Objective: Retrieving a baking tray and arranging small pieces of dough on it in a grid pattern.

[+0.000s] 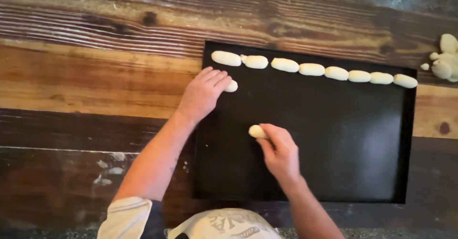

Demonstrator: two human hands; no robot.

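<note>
Filling black tray [334, 172]: eight dough rolls [311, 69] lined along far edge | left hand [202, 93] flat on ninth roll [232, 85] | right hand [280, 153] pinching tenth roll [256, 131] mid-tray | most tray bare | spare dough [446, 57] kept on tabletop [71, 86]

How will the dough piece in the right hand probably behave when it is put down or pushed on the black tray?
The dough piece looks soft, so the right hand could dent it. Its rounded log shape may roll sideways on the smooth black baking tray. It seems light, being held by fingertips.
</note>
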